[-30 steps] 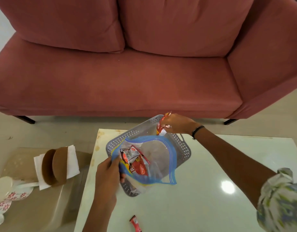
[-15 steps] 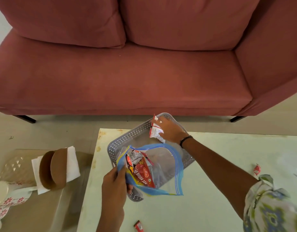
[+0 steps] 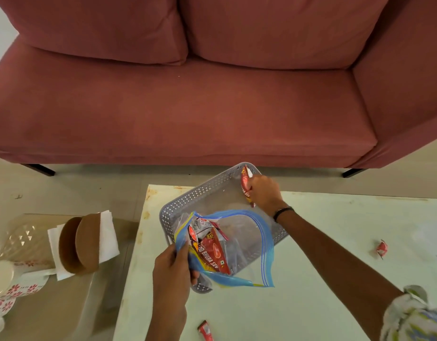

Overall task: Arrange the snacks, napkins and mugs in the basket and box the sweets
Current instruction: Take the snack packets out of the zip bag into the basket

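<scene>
A red snack sachet (image 3: 245,187) is pinched upright by the right hand (image 3: 265,193) at the far corner of the grey perforated basket (image 3: 200,195) on the counter (image 3: 311,242). It is judged light, thin and crinkly, with a slippery foil skin, and is best gripped by a sealed edge. The fingers (image 3: 185,249) of the left hand (image 3: 172,269) are closed on the rim of a clear zip bag (image 3: 242,232) with a blue closure, held open above the basket. More red sachets (image 3: 210,249) are seen inside it.

left hand (image 3: 173,267) pinching, right hand (image 3: 266,193) gripping (arm outstretched)
</scene>
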Demonstrator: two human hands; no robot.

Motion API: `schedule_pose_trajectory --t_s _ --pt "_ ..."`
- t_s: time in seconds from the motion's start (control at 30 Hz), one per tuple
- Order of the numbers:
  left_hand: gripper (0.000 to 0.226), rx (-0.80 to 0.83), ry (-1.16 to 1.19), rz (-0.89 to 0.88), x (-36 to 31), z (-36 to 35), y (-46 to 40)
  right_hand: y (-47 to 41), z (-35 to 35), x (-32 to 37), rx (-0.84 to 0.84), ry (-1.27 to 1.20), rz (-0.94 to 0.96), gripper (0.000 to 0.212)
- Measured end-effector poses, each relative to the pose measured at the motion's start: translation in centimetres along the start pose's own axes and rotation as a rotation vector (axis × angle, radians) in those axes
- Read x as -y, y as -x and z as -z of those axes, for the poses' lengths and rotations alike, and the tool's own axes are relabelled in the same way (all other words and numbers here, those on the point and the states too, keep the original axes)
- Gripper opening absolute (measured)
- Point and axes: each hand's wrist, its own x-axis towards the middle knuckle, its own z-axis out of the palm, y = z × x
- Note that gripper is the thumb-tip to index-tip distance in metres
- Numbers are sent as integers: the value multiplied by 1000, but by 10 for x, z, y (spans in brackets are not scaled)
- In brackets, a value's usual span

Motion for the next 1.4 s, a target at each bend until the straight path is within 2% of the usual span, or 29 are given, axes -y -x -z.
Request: schedule_pose_trajectory --t_s 0.13,0.23,0.47,0.53,0.6,0.73,0.8,0.87,0.93,1.0,1.13,1.27,1.4 --pt "34 1 -14 -8 -1 -2 3 5 8 -42 -42 -421 -68 21" --pt "34 -3 -19 -13 -2 -5 4 -1 9 -53 -64 -415 -98 22" --pt "35 -3 -11 -15 -1 -10 3 -1 6 -40 -117 -115 -85 33" --pt "37 -3 -37 -21 -1 -10 3 7 13 -40 -133 -173 -128 31" --pt "37 7 -81 -43 -2 -10 4 21 29 -37 -201 -329 -162 24" --pt "42 37 -212 -114 -1 -8 8 83 90 -3 -345 -593 32 12" --pt "43 32 -289 -129 1 -5 8 130 123 25 -247 -719 126 9" --pt "43 23 -324 -134 3 -2 7 165 132 52 -14 -756 152 7" --pt "42 13 -354 -137 4 0 8 174 111 73 247 -639 125 13" --pt "39 17 -368 -145 4 1 11 162 75 89 408 -423 64 21" --pt "26 27 -380 -161 12 5 13 130 9 95 416 -222 -66 27" --pt "25 40 -373 -169 22 10 13 123 -25 98 374 -251 -166 29" --pt "34 24 -336 -170 26 12 13 125 -38 104 309 -252 -173 25"
